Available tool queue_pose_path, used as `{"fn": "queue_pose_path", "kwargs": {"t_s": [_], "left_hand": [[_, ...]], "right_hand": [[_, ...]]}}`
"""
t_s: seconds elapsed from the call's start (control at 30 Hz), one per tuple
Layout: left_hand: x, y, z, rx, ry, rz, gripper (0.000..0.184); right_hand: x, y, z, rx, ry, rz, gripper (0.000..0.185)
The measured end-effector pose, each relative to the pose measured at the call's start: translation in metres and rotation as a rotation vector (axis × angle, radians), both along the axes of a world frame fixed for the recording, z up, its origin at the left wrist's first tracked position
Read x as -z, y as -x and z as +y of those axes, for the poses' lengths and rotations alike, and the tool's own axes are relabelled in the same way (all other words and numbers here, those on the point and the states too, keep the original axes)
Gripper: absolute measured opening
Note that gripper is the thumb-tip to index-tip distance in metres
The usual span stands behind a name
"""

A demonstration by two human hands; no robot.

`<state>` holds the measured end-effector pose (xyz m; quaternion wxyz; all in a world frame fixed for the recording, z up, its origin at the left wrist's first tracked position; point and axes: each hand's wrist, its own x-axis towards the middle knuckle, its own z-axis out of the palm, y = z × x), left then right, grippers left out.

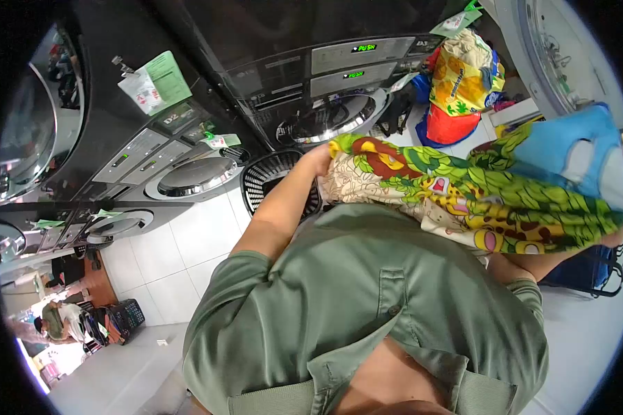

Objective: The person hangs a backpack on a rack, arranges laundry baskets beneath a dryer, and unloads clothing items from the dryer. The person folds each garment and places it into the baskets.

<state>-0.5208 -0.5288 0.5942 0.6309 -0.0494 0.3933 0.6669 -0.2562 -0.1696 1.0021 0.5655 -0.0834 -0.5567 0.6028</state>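
Nearest you, just beyond the front of your green shirt (360,256), the printed cloth (429,173) is stretched across in midair between your two hands. Your left hand (317,160) is clamped on its near-left end; your right hand (615,237) is at the other end, mostly covered by fabric, so I can't tell how its fingers are set. A blue and white stretch of fabric (567,149) hangs beside the print; whether it belongs to the same piece, I can't tell.

As I judge it, you have the cloth opened out, though it is wavy and unfolded; flattening it and setting it down are left.

Past your left forearm stands a black slotted basket (251,183). Farther off, a yellow bag (457,76) is stuffed with fabric, near a front-loading machine (336,114) whose panel (363,48) reads PUSH.
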Motion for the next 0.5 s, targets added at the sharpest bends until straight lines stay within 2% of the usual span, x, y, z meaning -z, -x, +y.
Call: {"fn": "queue_pose_path", "kwargs": {"t_s": [0.03, 0.07, 0.1, 0.13, 0.17, 0.23, 0.3, 0.33, 0.37, 0.4, 0.47, 0.5], "left_hand": [[0.007, -0.01, 0.015, 0.084, -0.043, 0.129, 0.039], [-0.012, -0.007, 0.022, 0.027, 0.009, 0.029, 0.022], [-0.008, 0.002, 0.022, -0.201, 0.085, 0.009, 0.019], [-0.055, 0.005, 0.001, -0.353, -0.201, 0.122, 0.02], [-0.079, 0.011, -0.023, -0.509, -0.338, 0.248, 0.021], [-0.103, 0.011, -0.085, -0.703, -0.303, 0.334, 0.025], [-0.082, 0.008, -0.148, -0.873, -0.009, 0.383, 0.024], [-0.051, 0.008, -0.177, -0.957, 0.162, 0.482, 0.021], [-0.037, 0.003, -0.202, -0.942, 0.251, 0.526, 0.021], [-0.028, -0.003, -0.22, -0.969, 0.381, 0.593, 0.021], [-0.013, -0.016, -0.251, -1.018, 0.56, 0.638, 0.021], [-0.007, -0.018, -0.267, -0.875, 0.904, 0.878, 0.023]], "right_hand": [[0.001, -0.008, 0.013, 0.071, 0.001, -0.001, 0.04], [0.003, -0.018, 0.024, 0.131, 0.005, 0.002, 0.04], [0.005, -0.028, 0.031, 0.182, 0.007, 0.012, 0.04], [0.008, -0.037, 0.036, 0.221, 0.009, 0.02, 0.04], [0.01, -0.045, 0.04, 0.243, 0.004, 0.036, 0.04], [0.026, -0.056, 0.034, 0.172, 0.024, 0.051, 0.04], [0.076, -0.046, 0.001, -0.093, 0.178, -0.115, 0.04], [0.113, -0.033, -0.027, -0.206, 0.317, -0.328, 0.041], [0.151, -0.02, -0.057, -0.328, 0.435, -0.553, 0.041], [0.198, -0.02, -0.07, -0.644, 0.547, -0.613, 0.044], [0.268, -0.027, -0.092, -0.739, 0.568, -0.891, 0.04], [0.286, -0.027, -0.096, -0.714, 0.576, -1.012, 0.039]]}}
